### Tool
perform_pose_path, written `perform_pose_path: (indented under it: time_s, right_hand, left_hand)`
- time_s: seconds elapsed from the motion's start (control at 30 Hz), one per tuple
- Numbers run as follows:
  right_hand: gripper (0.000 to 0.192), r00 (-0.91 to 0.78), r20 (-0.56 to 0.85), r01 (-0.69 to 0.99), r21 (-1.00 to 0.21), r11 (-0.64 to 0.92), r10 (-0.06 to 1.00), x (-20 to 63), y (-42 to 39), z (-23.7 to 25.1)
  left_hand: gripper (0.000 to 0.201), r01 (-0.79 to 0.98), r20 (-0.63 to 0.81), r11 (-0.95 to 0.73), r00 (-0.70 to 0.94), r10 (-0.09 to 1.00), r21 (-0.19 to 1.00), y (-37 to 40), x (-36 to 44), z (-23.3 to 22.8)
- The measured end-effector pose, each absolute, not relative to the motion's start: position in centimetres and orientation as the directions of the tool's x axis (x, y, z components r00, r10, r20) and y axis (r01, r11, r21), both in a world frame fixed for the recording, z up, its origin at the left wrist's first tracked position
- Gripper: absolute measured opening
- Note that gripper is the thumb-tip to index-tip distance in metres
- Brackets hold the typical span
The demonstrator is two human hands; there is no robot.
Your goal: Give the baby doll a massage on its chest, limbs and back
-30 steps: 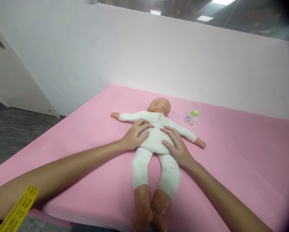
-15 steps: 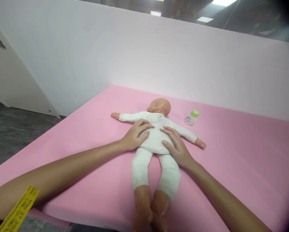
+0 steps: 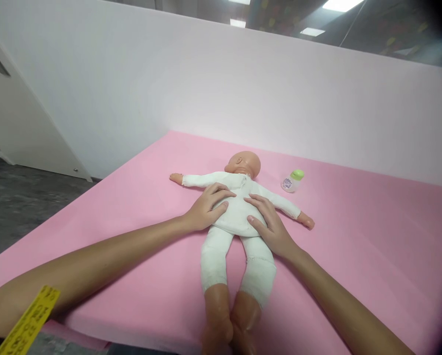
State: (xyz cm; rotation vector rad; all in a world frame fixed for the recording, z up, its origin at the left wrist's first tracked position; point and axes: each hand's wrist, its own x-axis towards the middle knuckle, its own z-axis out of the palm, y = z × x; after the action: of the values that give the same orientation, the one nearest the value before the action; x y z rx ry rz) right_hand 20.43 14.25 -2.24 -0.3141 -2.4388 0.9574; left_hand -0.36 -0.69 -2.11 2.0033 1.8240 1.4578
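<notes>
A baby doll (image 3: 239,211) in a white cloth suit lies on its back on a pink mat (image 3: 354,236), head away from me, arms spread, bare feet at the near edge. My left hand (image 3: 206,208) rests flat on the left side of its torso. On the right side of the torso lies my right hand (image 3: 270,222), fingers spread over the belly. Both hands press on the doll from either side without lifting it.
A small bottle (image 3: 292,180) with a green cap lies on the mat to the right of the doll's head. A pale wall (image 3: 243,98) rises behind the mat. Dark floor (image 3: 17,197) is at the left. A yellow tag (image 3: 28,320) hangs near my left arm.
</notes>
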Motion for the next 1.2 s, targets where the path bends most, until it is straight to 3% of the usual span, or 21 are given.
perform_pose_path:
  time_s: [0.37, 0.6, 0.77, 0.97, 1.2]
  right_hand:
    - [0.045, -0.859, 0.347, 0.041, -0.687, 0.726, 0.377, 20.48, 14.29, -2.24]
    - [0.024, -0.839, 0.347, 0.030, -0.739, 0.673, 0.419, 20.47, 14.13, -2.07]
    - [0.031, -0.833, 0.363, 0.017, -0.737, 0.675, 0.418, 20.41, 14.10, -2.29]
    - [0.049, -0.839, 0.378, 0.013, -0.706, 0.709, 0.392, 20.34, 14.19, -2.44]
    - [0.041, -0.851, 0.358, 0.029, -0.697, 0.716, 0.383, 20.45, 14.23, -2.22]
  left_hand:
    - [0.030, 0.744, 0.564, -0.284, -0.148, 0.812, 0.604, -0.72, -0.42, -2.08]
    - [0.011, 0.721, 0.560, -0.274, -0.188, 0.807, 0.637, -0.86, -0.06, -1.71]
    - [0.010, 0.712, 0.564, -0.283, -0.190, 0.804, 0.643, -0.84, -0.05, -1.68]
    - [0.024, 0.734, 0.571, -0.291, -0.158, 0.806, 0.614, -0.73, -0.25, -1.83]
    - [0.034, 0.734, 0.573, -0.296, -0.153, 0.805, 0.611, -0.70, -0.34, -2.17]
